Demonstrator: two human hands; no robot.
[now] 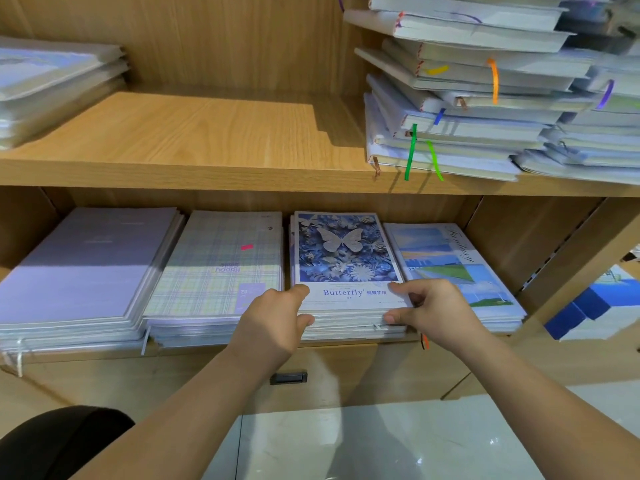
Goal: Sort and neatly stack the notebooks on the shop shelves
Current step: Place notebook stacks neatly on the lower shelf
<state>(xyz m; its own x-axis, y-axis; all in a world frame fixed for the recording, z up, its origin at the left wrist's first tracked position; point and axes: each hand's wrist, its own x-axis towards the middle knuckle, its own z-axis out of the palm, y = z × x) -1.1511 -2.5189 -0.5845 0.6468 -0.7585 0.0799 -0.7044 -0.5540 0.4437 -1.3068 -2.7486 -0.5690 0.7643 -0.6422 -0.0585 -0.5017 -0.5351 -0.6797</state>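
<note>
While both hands work at the front of the lower shelf (207, 351), they hold the same pile: the butterfly notebooks (346, 251), third of four piles from the left. Left hand (277, 317) grips the near left corner, thumb flat on the top cover, fingers curled against the front edge of the pile. Right hand (433, 306) grips the near right corner the same way, thumb on the cover beside the printed word "Butterfly", forefinger hooked along the page edges. Pile lies flat, roughly square to the shelf front.

Neighbours on that shelf: lilac notebooks (86, 265) far left, fanned a little at the right edge. Plaid notebooks (221, 265) next, small pink sticker on the cover, just beside the butterfly pile. Landscape notebooks (450, 261) far right, set at a slant, left edge touching or tucked under the butterfly pile; cannot tell which.

Upper shelf (207, 133): wide bare stretch in the middle. Left end holds a short, blurred pile of pale notebooks (52, 81). Right end holds a tall untidy heap of notebooks (467, 98), covers askew, ribbon markers in green, orange, blue and purple; the green ones hang over the shelf edge.

Below the lower shelf, a wooden front with a dark handle (288, 377), then pale tiled floor (381, 445). Blue boxes (588, 306) show at far right.
</note>
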